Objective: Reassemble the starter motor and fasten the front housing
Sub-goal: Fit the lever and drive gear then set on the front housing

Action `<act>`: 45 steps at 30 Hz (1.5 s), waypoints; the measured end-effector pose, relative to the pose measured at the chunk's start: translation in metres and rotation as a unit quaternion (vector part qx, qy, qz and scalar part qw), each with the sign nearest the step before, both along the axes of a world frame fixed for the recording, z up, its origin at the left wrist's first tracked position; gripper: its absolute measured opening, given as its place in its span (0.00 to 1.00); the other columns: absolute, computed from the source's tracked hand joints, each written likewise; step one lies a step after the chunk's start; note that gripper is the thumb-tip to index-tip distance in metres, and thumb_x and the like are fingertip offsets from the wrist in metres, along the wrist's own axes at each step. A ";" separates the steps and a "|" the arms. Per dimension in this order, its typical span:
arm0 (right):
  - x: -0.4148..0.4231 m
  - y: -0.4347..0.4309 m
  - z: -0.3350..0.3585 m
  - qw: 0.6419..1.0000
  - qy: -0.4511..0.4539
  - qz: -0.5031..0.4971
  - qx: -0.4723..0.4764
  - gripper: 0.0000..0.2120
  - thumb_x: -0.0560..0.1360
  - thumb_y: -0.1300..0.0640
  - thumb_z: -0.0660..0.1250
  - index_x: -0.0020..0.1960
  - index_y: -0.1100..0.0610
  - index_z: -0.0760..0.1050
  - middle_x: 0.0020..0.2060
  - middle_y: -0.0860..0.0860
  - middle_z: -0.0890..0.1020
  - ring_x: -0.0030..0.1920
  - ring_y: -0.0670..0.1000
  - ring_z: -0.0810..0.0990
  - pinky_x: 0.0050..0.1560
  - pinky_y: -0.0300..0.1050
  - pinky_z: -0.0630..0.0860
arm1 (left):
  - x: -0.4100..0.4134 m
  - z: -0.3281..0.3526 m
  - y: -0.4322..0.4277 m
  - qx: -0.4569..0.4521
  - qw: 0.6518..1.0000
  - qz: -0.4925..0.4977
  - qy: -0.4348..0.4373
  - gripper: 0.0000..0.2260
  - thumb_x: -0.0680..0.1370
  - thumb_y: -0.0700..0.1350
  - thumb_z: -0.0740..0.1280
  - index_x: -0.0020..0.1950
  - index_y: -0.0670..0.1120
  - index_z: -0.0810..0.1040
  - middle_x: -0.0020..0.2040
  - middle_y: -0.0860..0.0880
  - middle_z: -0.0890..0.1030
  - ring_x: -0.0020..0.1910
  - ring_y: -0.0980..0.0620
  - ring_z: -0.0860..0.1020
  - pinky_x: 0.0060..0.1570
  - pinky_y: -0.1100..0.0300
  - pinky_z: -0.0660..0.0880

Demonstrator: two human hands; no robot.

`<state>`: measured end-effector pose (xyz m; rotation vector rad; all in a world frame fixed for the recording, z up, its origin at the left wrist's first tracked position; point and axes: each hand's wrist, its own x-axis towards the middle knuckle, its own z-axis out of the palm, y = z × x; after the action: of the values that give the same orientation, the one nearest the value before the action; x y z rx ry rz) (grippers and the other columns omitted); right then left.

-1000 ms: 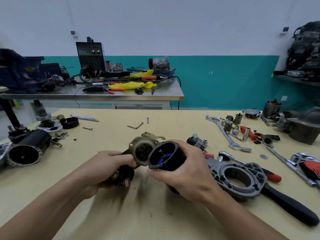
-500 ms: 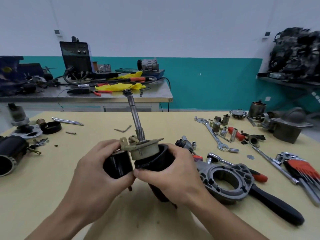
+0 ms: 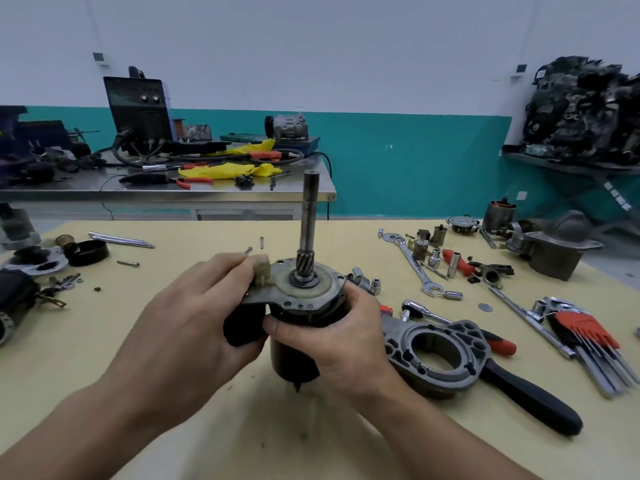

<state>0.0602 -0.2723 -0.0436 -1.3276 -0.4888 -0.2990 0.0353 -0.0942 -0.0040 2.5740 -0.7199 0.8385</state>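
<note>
A second ago I held the black motor case [image 3: 294,362] and the end plate [image 3: 304,289] apart. Now the plate sits on the case mouth and the shaft [image 3: 309,216] stands upright, its pinion [image 3: 304,263] just above the plate. My right hand [image 3: 343,337] wraps round the case. My left hand [image 3: 194,317] curls round the solenoid [image 3: 242,327] beside it. The assembly is upright at the tabletop [image 3: 207,427] centre. I judge the internals mated, so the front housing [image 3: 464,332], lying just right, goes on next.
</note>
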 end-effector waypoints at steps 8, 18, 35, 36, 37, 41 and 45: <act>0.011 -0.005 -0.003 0.999 0.016 0.025 0.025 0.21 0.65 0.66 0.80 0.57 0.60 0.81 0.51 0.54 0.87 0.55 0.53 0.85 0.53 0.42 0.80 | 0.022 0.001 0.010 -0.171 0.951 -0.170 0.193 0.35 0.66 0.32 0.79 0.67 0.58 0.76 0.61 0.53 0.80 0.61 0.52 0.79 0.56 0.60 0.76; 0.012 -0.007 -0.003 0.997 0.020 0.070 -0.014 0.21 0.67 0.66 0.79 0.58 0.57 0.81 0.53 0.52 0.86 0.56 0.52 0.84 0.53 0.40 0.79 | 0.029 0.003 0.016 -0.185 0.937 -0.183 0.233 0.36 0.65 0.28 0.78 0.66 0.57 0.78 0.56 0.49 0.80 0.56 0.50 0.81 0.50 0.63 0.78; 0.015 -0.005 -0.008 0.990 -0.004 0.079 -0.121 0.25 0.67 0.73 0.76 0.61 0.59 0.78 0.52 0.50 0.84 0.55 0.49 0.82 0.52 0.37 0.77 | 0.034 0.013 0.022 -0.153 0.935 -0.148 0.283 0.36 0.66 0.33 0.80 0.63 0.65 0.75 0.56 0.58 0.82 0.54 0.53 0.81 0.50 0.57 0.79; 0.014 -0.003 -0.008 0.990 -0.004 0.069 -0.123 0.23 0.67 0.74 0.75 0.58 0.58 0.79 0.48 0.47 0.84 0.51 0.47 0.83 0.49 0.37 0.77 | 0.034 0.014 0.022 -0.145 0.937 -0.146 0.282 0.35 0.66 0.34 0.80 0.62 0.65 0.75 0.55 0.58 0.82 0.52 0.53 0.82 0.49 0.56 0.79; 0.013 -0.002 -0.009 0.991 -0.003 0.060 -0.120 0.21 0.67 0.75 0.74 0.55 0.57 0.79 0.43 0.44 0.83 0.46 0.45 0.82 0.44 0.36 0.76 | 0.035 0.016 0.022 -0.138 0.939 -0.143 0.282 0.34 0.66 0.35 0.81 0.61 0.65 0.75 0.54 0.58 0.82 0.50 0.52 0.82 0.48 0.56 0.79; 0.010 0.005 -0.011 0.994 0.006 0.037 -0.098 0.21 0.66 0.75 0.73 0.52 0.56 0.79 0.40 0.44 0.83 0.41 0.43 0.81 0.41 0.35 0.76 | 0.040 0.022 0.012 -0.104 0.943 -0.148 0.280 0.38 0.66 0.35 0.78 0.65 0.68 0.70 0.54 0.55 0.81 0.50 0.50 0.82 0.48 0.53 0.80; 0.010 0.006 -0.012 0.995 0.009 0.031 -0.097 0.20 0.65 0.73 0.74 0.52 0.56 0.79 0.39 0.47 0.83 0.40 0.46 0.81 0.39 0.37 0.76 | 0.042 0.022 0.004 -0.116 0.941 -0.174 0.265 0.38 0.65 0.30 0.76 0.64 0.65 0.74 0.55 0.56 0.82 0.52 0.53 0.82 0.49 0.57 0.80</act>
<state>0.0703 -0.2666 -0.0557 -1.4986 -0.5533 -0.1921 0.0770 -0.0902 0.0179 2.2112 -0.8081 0.0962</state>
